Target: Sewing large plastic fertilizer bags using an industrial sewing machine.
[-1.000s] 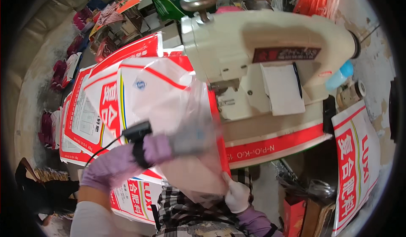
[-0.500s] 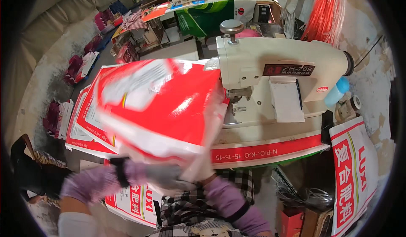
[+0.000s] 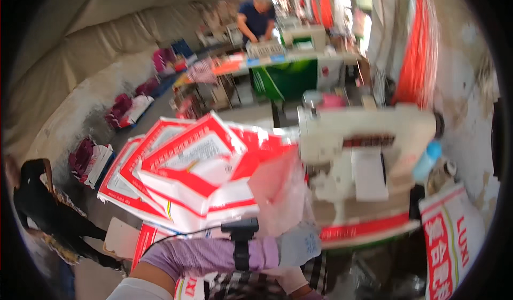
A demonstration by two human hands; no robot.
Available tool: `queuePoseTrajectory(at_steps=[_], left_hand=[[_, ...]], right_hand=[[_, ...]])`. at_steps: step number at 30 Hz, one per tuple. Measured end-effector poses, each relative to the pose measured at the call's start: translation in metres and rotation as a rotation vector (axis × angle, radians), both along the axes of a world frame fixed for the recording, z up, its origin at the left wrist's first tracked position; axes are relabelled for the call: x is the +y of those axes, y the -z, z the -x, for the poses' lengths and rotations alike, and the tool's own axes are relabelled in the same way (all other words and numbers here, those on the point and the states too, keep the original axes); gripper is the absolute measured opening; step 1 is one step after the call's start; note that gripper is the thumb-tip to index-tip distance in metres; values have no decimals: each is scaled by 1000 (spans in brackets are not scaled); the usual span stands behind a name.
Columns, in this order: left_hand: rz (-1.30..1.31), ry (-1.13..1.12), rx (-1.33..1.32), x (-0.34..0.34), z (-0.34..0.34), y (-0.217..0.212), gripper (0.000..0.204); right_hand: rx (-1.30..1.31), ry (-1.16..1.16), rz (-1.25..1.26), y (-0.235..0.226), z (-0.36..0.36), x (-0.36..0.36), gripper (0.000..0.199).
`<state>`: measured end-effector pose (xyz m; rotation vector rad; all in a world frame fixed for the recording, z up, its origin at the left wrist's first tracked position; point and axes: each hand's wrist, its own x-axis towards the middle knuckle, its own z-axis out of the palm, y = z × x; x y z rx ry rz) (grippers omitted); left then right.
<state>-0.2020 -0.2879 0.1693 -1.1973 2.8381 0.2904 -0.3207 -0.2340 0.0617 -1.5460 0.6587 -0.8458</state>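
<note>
My left hand (image 3: 298,244), in a pale glove with a purple sleeve and a black wrist device, reaches across to the right. It grips the lower edge of a crumpled clear plastic bag (image 3: 279,193), which stands up in front of a cream sewing machine (image 3: 368,134). Left of the plastic lies a fanned pile of red and white woven sacks (image 3: 192,174). Only a sliver of my right hand (image 3: 291,281) shows under the left forearm, at the bottom edge. Its fingers are hidden.
A blue bottle (image 3: 427,161) stands right of the machine, and a red and white sack (image 3: 454,241) hangs at the lower right. One person (image 3: 256,19) works at a far table with a green front (image 3: 288,78). Another person (image 3: 43,204) sits at the left.
The red and white sack I held up has gone down onto the pile at the left. My left arm has swung right across my body, and my view has lifted toward the room.
</note>
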Motion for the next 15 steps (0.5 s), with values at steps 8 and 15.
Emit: queuePoseTrajectory(at_steps=[8, 15], left_hand=[[-291, -13, -231, 76, -2, -57, 18], [-398, 476, 142, 28, -14, -55, 28]], right_hand=[[-99, 151, -530, -70, 35, 0, 44], [525, 348, -71, -60, -8, -32, 68]])
